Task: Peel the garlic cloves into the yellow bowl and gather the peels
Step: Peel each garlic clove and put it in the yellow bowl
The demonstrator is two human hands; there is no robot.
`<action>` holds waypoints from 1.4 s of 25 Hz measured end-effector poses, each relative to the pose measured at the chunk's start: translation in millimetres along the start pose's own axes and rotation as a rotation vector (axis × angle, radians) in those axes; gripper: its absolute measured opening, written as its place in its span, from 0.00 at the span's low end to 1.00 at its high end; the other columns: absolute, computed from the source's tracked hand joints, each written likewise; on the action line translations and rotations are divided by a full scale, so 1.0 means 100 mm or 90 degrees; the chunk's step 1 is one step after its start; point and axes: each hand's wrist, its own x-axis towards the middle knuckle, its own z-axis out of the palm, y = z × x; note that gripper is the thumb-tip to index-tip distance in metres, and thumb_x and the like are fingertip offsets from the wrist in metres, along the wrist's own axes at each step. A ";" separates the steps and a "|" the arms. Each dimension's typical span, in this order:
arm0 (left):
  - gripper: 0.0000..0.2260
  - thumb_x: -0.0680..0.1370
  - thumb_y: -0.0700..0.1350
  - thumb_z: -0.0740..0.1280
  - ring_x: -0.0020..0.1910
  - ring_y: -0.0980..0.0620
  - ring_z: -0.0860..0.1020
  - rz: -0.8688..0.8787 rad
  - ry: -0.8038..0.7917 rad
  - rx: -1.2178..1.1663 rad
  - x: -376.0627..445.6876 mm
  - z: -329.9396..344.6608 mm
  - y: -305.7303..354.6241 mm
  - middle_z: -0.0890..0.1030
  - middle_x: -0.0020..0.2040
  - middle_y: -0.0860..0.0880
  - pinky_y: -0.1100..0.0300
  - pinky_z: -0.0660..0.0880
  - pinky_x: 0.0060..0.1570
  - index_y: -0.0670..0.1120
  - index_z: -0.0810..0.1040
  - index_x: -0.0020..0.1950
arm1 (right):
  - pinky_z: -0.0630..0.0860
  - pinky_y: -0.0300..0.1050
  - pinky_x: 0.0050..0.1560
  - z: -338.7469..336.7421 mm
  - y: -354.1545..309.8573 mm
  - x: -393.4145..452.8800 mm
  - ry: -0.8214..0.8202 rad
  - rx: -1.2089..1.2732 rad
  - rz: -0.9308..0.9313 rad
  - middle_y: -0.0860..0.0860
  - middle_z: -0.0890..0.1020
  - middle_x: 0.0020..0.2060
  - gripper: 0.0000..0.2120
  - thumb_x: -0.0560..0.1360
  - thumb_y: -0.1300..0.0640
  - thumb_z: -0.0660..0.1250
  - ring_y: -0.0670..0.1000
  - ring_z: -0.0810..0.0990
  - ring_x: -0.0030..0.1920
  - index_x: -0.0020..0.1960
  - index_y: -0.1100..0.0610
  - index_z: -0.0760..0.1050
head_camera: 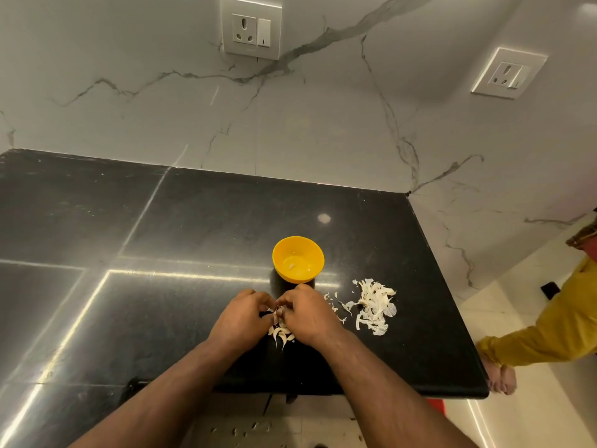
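Garlic clove (pixel 278 311), mostly hidden, pinched between my left hand (pixel 240 320) and right hand (pixel 308 318), fingers curled together, just before the yellow bowl (pixel 298 259); peels (pixel 374 305) lie right of it.

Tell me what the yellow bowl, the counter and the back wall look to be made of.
Yellow bowl: likely plastic, uniform bright colour, smooth soft sheen.
Counter: looks like polished dark stone, speckled, mirroring light streaks.
Back wall: marble or marble-look tile, white with grey veins, satin gloss.
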 end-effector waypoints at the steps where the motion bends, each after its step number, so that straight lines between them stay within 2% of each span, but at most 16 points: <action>1: 0.09 0.77 0.49 0.72 0.48 0.58 0.75 -0.004 0.000 -0.001 0.00 0.00 -0.01 0.75 0.52 0.53 0.65 0.69 0.46 0.54 0.81 0.57 | 0.78 0.52 0.56 0.01 -0.01 0.01 -0.007 -0.016 0.012 0.52 0.78 0.54 0.11 0.77 0.51 0.67 0.55 0.79 0.55 0.57 0.49 0.83; 4: 0.09 0.77 0.48 0.72 0.47 0.58 0.74 -0.009 0.007 -0.002 0.00 0.02 -0.01 0.76 0.51 0.53 0.65 0.69 0.45 0.54 0.81 0.57 | 0.78 0.54 0.55 0.01 -0.03 0.04 0.003 -0.050 0.039 0.52 0.78 0.55 0.10 0.77 0.50 0.69 0.56 0.79 0.55 0.57 0.49 0.83; 10: 0.07 0.78 0.49 0.71 0.47 0.57 0.75 -0.014 0.018 0.006 0.03 0.04 -0.02 0.77 0.50 0.53 0.65 0.68 0.41 0.54 0.81 0.56 | 0.79 0.52 0.54 0.02 -0.07 0.03 0.027 -0.056 0.055 0.51 0.78 0.56 0.10 0.76 0.58 0.70 0.55 0.79 0.56 0.56 0.50 0.82; 13: 0.06 0.78 0.49 0.70 0.45 0.57 0.75 -0.015 0.024 0.014 0.04 0.05 -0.04 0.76 0.49 0.53 0.64 0.68 0.40 0.55 0.81 0.54 | 0.79 0.49 0.50 0.02 -0.09 0.02 0.032 -0.016 0.052 0.50 0.80 0.54 0.08 0.74 0.58 0.72 0.53 0.79 0.53 0.52 0.50 0.80; 16: 0.05 0.78 0.50 0.70 0.44 0.58 0.74 -0.009 0.020 0.008 0.04 0.05 -0.03 0.76 0.48 0.54 0.65 0.67 0.38 0.56 0.81 0.53 | 0.80 0.51 0.50 0.00 -0.09 0.01 0.039 0.023 0.052 0.50 0.80 0.52 0.06 0.73 0.58 0.72 0.53 0.80 0.52 0.48 0.50 0.79; 20: 0.03 0.78 0.50 0.70 0.45 0.58 0.75 -0.015 0.017 -0.009 0.01 0.01 0.00 0.76 0.48 0.55 0.64 0.68 0.39 0.57 0.81 0.51 | 0.80 0.50 0.47 -0.03 -0.07 -0.01 0.036 0.063 0.060 0.48 0.82 0.44 0.06 0.72 0.59 0.72 0.51 0.81 0.46 0.44 0.50 0.78; 23: 0.04 0.78 0.48 0.70 0.45 0.58 0.76 -0.018 -0.001 -0.057 0.02 -0.03 0.01 0.78 0.48 0.54 0.65 0.71 0.40 0.59 0.79 0.46 | 0.78 0.44 0.45 -0.08 -0.06 -0.05 0.045 0.135 0.082 0.45 0.81 0.40 0.06 0.74 0.59 0.71 0.47 0.80 0.44 0.46 0.49 0.78; 26: 0.06 0.79 0.48 0.70 0.45 0.58 0.79 -0.020 -0.013 -0.090 0.02 -0.07 0.04 0.82 0.45 0.54 0.61 0.75 0.42 0.58 0.78 0.44 | 0.78 0.41 0.47 -0.13 -0.06 -0.07 0.050 0.191 0.084 0.46 0.84 0.44 0.08 0.75 0.58 0.72 0.47 0.82 0.45 0.52 0.50 0.81; 29: 0.03 0.80 0.48 0.69 0.43 0.59 0.79 -0.009 -0.017 -0.103 -0.02 -0.09 0.10 0.83 0.43 0.56 0.63 0.72 0.39 0.55 0.79 0.47 | 0.80 0.44 0.49 -0.17 -0.04 -0.12 0.038 0.254 0.093 0.47 0.85 0.43 0.05 0.74 0.56 0.74 0.47 0.83 0.46 0.50 0.52 0.83; 35: 0.03 0.79 0.48 0.71 0.45 0.61 0.78 -0.006 -0.027 -0.075 -0.07 -0.12 0.17 0.82 0.46 0.59 0.65 0.71 0.41 0.57 0.81 0.49 | 0.83 0.55 0.48 -0.20 0.09 -0.17 0.063 0.335 0.147 0.45 0.85 0.36 0.01 0.67 0.53 0.73 0.48 0.84 0.41 0.38 0.47 0.82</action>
